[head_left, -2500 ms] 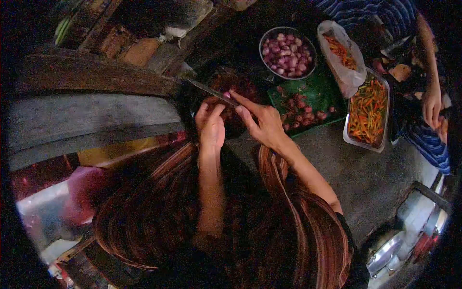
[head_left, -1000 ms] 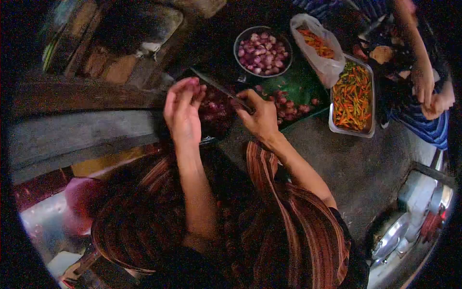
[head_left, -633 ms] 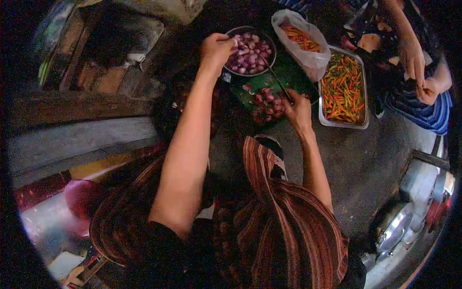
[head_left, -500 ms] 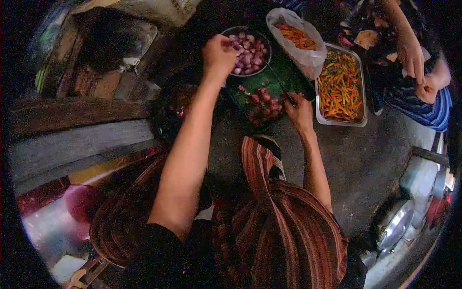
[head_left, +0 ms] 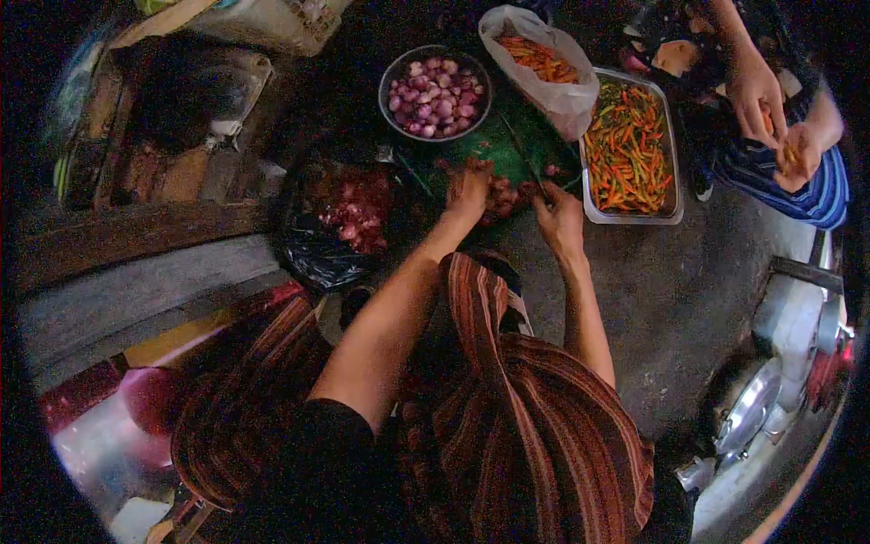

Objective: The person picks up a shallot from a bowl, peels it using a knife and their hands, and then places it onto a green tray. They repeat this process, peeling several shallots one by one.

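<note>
Left fingers: the left hand (head_left: 468, 192) reaches down over the green board, fingers bent among the shallots; blur and shadow hide the tips, so whether they grasp one cannot be told.
Right fingers: the right hand (head_left: 559, 218) is clenched around the handle of a dark, narrow-bladed knife (head_left: 519, 143), blade angled away from the body, presumably to keep the edge clear of the left hand.
Reddish-brown shallots (head_left: 501, 201): small, rounded, dull-skinned; loosely heaped on the near part of the board, likely for short reach from both hands.
Green board (head_left: 504, 152): flat, smooth-looking, lying on the dark grey floor (head_left: 652, 299).
Round metal bowl (head_left: 408, 135): thin-rimmed, at the board's far left; holds glossy purple-and-white shallots (head_left: 435, 91), seemingly peeled and kept apart from the dull ones.
Black plastic bag (head_left: 319, 265): crinkled, glossy, open to the left of the board; dark red, papery scraps (head_left: 362, 216) lie in it, probably skins gathered within reach.
Translucent white plastic bag (head_left: 569, 109): limp, open-mouthed, beyond the board; orange chillies (head_left: 536, 56) inside.
Clear rectangular tray (head_left: 634, 219): rigid, rounded corners, right of the board; slender orange and green chillies (head_left: 628, 150) spread within, the low walls containing them.
Brown striped cloth (head_left: 544, 390): soft, folded, across the person's lap.
Neighbouring person: two hands (head_left: 759, 98) close together at far right, above a blue striped cloth (head_left: 779, 189).
</note>
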A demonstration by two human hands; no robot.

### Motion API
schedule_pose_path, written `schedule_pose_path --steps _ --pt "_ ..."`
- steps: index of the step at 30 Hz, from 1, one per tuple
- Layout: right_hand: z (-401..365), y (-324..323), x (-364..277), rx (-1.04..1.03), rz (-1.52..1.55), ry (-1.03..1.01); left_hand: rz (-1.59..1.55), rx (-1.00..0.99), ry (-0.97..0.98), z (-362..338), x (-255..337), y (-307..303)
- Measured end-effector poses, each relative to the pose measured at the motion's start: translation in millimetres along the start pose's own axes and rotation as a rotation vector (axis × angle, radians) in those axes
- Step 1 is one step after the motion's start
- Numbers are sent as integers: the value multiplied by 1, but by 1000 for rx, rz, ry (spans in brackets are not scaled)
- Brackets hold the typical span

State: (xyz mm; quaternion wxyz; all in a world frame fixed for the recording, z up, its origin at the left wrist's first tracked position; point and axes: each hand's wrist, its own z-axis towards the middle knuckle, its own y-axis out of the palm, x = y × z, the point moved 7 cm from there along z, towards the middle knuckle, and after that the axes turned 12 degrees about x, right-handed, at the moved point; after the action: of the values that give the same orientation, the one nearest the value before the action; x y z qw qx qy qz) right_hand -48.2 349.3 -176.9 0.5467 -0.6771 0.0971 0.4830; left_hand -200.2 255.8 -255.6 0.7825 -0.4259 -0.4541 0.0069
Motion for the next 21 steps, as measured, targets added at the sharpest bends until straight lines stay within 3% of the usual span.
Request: schedule_pose_path --steps 1,5,7,8,10,11,13,14,17,18,21 --pt "0 1 -2 -20 0 -19 -46 6 -110 1 -6 2" --pt "-4 0 -12 14 -12 -66 -197 -164 -191 -4 13 -17" --pt "-4 -3 -16 20 17 -87 132 19 56 -4 28 -35" --pt "-5 -2 -19 19 48 -103 135 23 56 -7 30 -38" --pt "-6 -3 -29 42 61 -145 -426 189 -140 -11 28 -62" --pt "-8 -4 -36 65 71 -184 -420 200 -136 -16 31 -73" --pt "-11 -7 -68 7 169 -116 -1140 81 -734 -29 50 -101" --pt "-14 -5 -85 -50 258 -39 -1308 125 -651 -31 52 -115" --pt "-27 3 -117 -199 380 78 -1308 232 -731 -38 65 -157" --pt "-31 3 -136 -179 501 -46 -1316 239 -720 -40 68 -167" --pt "-48 10 -163 -348 611 -17 -1317 283 -676 -49 71 -200"
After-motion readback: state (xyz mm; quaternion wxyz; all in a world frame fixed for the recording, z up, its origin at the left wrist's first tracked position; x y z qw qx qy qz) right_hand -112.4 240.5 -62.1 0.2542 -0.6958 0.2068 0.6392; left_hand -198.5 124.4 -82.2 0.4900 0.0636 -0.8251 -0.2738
